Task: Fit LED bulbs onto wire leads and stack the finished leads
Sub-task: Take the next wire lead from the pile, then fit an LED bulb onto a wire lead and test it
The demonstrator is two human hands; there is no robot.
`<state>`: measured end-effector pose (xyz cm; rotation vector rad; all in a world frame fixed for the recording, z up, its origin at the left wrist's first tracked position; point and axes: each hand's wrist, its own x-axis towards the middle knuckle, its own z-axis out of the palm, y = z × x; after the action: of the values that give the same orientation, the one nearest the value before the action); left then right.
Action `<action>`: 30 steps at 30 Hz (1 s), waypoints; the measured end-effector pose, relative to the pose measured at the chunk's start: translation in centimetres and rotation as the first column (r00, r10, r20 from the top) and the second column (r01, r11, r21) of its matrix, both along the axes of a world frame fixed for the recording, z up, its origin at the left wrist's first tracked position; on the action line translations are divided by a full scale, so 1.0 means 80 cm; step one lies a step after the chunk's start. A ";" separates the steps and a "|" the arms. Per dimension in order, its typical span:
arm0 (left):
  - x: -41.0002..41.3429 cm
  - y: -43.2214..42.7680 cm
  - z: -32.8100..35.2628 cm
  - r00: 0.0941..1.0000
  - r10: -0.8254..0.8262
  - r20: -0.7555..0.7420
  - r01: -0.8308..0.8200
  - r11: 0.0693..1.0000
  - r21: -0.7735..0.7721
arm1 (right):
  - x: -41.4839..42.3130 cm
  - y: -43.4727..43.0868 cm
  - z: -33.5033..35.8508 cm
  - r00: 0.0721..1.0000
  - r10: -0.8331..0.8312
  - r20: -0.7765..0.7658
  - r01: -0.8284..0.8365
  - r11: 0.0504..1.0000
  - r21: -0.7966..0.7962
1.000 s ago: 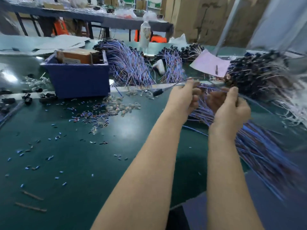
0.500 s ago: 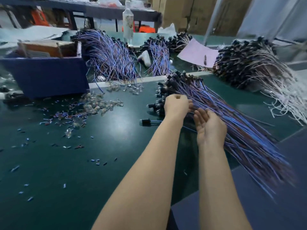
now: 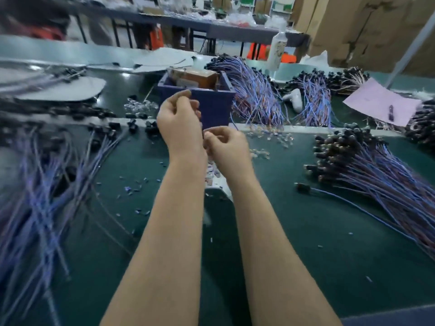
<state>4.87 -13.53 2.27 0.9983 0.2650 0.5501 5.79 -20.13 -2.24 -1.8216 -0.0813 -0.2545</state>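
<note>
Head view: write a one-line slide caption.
Left hand and right hand, close together above the green bench; stacked leads at right, blue bin behind.

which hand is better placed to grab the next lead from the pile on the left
Probably left. The left hand hangs on the side of the loose lead pile; the right hand would have to cross the left forearm.

Two hands [image 3: 180,124] [image 3: 227,149], one blue box [image 3: 215,109], one bottle [image 3: 277,52]

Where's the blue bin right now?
Head view, centre: the blue bin sits just behind the left hand, with a bundle of blue wire leads on its right.
</note>
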 end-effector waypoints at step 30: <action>0.000 0.197 -0.031 0.899 0.401 -0.177 -0.438 0.816 -0.378 | 0.026 0.233 -0.012 0.961 0.035 -0.274 -0.215 0.717 -0.663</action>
<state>4.83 2.22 -0.17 0.5481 0.6670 0.8144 7.90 -1.47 -3.20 -2.5739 -0.1423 0.1313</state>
